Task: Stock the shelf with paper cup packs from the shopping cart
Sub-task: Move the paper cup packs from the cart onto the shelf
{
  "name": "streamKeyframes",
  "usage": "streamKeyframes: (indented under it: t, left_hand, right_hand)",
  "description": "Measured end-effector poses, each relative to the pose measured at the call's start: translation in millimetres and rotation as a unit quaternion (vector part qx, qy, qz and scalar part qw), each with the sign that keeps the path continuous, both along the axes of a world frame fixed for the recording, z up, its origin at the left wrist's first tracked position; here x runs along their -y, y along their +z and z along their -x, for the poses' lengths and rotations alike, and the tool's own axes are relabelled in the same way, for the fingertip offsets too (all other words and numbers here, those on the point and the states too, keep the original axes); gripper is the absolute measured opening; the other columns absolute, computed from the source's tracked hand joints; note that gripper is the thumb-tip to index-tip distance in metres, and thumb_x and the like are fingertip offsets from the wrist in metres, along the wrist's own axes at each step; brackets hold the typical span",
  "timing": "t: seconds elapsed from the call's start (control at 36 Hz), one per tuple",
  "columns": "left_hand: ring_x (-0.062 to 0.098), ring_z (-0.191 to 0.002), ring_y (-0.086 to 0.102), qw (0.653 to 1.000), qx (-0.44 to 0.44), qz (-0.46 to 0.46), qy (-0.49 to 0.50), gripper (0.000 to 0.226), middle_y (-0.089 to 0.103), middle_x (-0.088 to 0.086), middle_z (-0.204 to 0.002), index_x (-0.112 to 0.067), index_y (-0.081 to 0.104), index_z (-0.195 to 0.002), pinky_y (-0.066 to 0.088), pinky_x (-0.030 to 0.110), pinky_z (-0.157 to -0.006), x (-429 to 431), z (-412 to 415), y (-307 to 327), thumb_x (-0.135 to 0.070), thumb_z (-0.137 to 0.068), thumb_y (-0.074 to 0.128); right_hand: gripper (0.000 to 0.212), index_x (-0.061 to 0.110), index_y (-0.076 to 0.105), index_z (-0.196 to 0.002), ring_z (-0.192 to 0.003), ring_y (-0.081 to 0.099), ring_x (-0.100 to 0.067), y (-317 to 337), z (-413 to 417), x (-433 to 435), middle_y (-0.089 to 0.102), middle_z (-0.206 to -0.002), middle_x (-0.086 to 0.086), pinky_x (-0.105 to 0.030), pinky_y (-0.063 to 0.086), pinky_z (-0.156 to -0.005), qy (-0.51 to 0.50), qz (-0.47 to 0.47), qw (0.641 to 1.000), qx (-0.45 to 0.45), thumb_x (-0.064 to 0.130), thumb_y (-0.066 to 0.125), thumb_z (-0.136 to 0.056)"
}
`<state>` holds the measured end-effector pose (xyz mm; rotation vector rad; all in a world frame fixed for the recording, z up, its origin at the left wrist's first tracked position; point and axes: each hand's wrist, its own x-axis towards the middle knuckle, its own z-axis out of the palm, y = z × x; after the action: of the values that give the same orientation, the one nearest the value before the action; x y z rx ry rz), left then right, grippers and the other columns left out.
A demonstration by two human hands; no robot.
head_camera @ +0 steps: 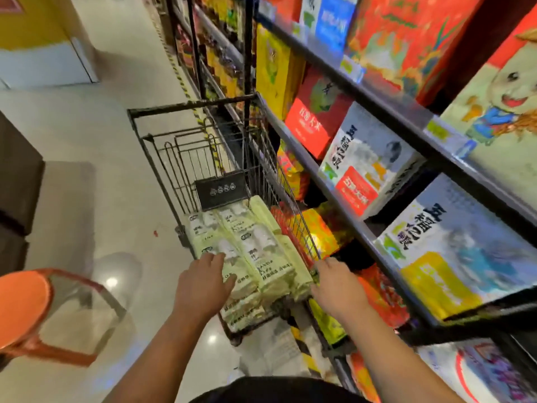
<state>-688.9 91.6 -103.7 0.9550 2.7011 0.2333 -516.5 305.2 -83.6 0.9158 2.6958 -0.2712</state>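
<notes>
A black wire shopping cart (162, 158) stands in the aisle beside the shelf (343, 210). Several pale green paper cup packs (261, 242) lie stacked in its basket. My left hand (203, 286) rests on the near left packs with its fingers spread over the wrapping. My right hand (337, 286) is at the cart's near right corner, fingers curled at the end of the rightmost pack by the wire rim; what exactly it grips is unclear.
The shelf on the right holds large boxed rice packs (369, 167) and red and yellow bags (316, 231) lower down. An orange stool (26, 309) stands at the lower left on the glossy floor. A dark counter (17, 175) borders the left.
</notes>
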Motion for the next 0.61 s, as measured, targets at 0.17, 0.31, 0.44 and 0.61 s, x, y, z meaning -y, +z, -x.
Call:
streamKeyframes:
  t: [0.17,0.31,0.44,0.61]
  left_hand:
    - [0.027,-0.121,0.054,0.999,0.029,-0.01,0.03,0.052,0.053,0.001,-0.138,-0.024,0.047,-0.141,0.05,0.04,-0.091,2,18,-23,-0.053,-0.098,0.048]
    - [0.029,-0.127,0.05,0.997,0.068,0.012,0.044,0.057,0.047,0.002,-0.148,-0.024,0.041,-0.149,0.048,0.041,-0.094,-1,27,-48,-0.05,-0.098,0.048]
    - [0.03,-0.134,0.044,0.993,0.096,0.052,0.034,0.06,0.037,0.005,-0.157,-0.024,0.033,-0.153,0.046,0.04,-0.099,-12,35,-73,-0.049,-0.1,0.043]
    - [0.029,-0.143,0.031,0.982,0.148,0.095,0.066,0.063,0.022,0.006,-0.164,-0.022,0.023,-0.157,0.04,0.042,-0.108,-42,48,-91,-0.046,-0.102,0.04]
  right_hand:
    - [0.063,0.017,0.034,-0.148,-0.13,0.045,-0.029,-14,46,-8,0.044,-0.142,-0.007,-0.041,0.045,-0.102,0.023,0.025,0.999,0.01,0.037,0.058,-0.093]
    - [0.059,0.016,0.037,-0.146,-0.129,0.043,-0.028,-30,81,-17,0.043,-0.141,-0.007,-0.038,0.044,-0.1,0.052,0.046,0.997,0.034,0.031,0.058,-0.092]
    - [0.061,0.016,0.035,-0.147,-0.129,0.042,-0.027,-55,119,-34,0.044,-0.139,-0.006,-0.038,0.043,-0.104,0.082,0.077,0.991,0.071,0.033,0.056,-0.093]
    - [0.063,0.014,0.035,-0.147,-0.128,0.045,-0.028,-90,165,-62,0.043,-0.141,-0.009,-0.039,0.042,-0.104,0.128,0.108,0.978,0.126,0.031,0.056,-0.089]
